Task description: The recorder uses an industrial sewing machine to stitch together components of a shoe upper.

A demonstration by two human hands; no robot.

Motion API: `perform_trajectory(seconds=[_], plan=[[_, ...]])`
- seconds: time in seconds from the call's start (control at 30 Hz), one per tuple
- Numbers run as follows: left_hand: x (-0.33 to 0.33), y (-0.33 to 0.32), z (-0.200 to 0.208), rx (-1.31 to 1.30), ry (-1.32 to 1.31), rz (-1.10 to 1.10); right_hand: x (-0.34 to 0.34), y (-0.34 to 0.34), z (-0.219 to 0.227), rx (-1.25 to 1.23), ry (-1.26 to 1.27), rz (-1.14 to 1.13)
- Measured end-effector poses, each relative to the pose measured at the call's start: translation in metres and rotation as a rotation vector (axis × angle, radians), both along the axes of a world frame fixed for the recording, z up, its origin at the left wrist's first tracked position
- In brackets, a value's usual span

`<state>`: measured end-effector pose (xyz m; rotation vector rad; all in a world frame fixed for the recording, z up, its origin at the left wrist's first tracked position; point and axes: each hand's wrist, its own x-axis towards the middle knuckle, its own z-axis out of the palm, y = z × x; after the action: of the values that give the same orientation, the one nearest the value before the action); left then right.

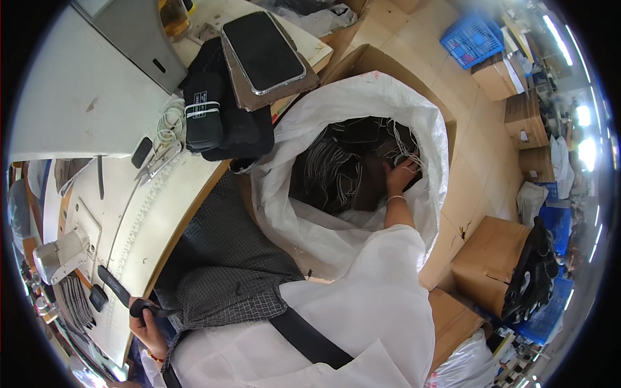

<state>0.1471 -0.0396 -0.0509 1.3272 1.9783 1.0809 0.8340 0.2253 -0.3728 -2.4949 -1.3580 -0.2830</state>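
Observation:
My left hand (pixel 149 331), low at the left by the table edge, is closed around a small black fabric piece (pixel 138 308). Close by on the table lies a flat black strip (pixel 114 286). My right hand (pixel 402 176) reaches down into a large white woven sack (pixel 352 92). Its thumb stands apart from the fingers, which touch thin white cords (pixel 402 143) at the sack's inner right side; the fingertips are partly hidden. Inside the sack lie many dark fabric pieces (pixel 333 171) with pale edges or cords.
A white sewing table (pixel 165 216) curves along the left, with a machine part (pixel 61 255), scissors (pixel 158 165) and a bundled black stack (pixel 204 119) on it. A phone (pixel 264 53) rests on cardboard. Cartons (pixel 490 262) and a blue crate (pixel 472 42) stand at right.

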Motion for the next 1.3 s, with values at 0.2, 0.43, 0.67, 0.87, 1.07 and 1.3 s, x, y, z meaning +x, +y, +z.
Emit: perform_trajectory(seconds=[0.2,0.43,0.67,0.87,1.07,1.3], plan=[[-0.01,-0.005,0.004,0.049,0.102,0.114,0.057,0.024,0.01,-0.167,-0.041,-0.008],[-0.02,-0.003,-0.001,0.075,0.127,0.07,0.07,0.028,0.034,-0.31,-0.153,0.119],[-0.018,0.01,0.002,0.102,0.081,-0.001,0.057,0.034,0.032,-0.407,-0.407,0.168],[-0.017,0.01,0.007,0.147,0.064,-0.038,-0.006,0.018,0.083,-0.722,-0.291,0.107],[-0.053,-0.009,0.009,0.204,0.075,0.374,-0.138,-0.02,0.161,-0.605,-0.285,0.449],[-0.097,-0.025,0.028,0.259,-0.122,0.476,-0.214,-0.005,0.351,-0.588,0.563,1.059]])
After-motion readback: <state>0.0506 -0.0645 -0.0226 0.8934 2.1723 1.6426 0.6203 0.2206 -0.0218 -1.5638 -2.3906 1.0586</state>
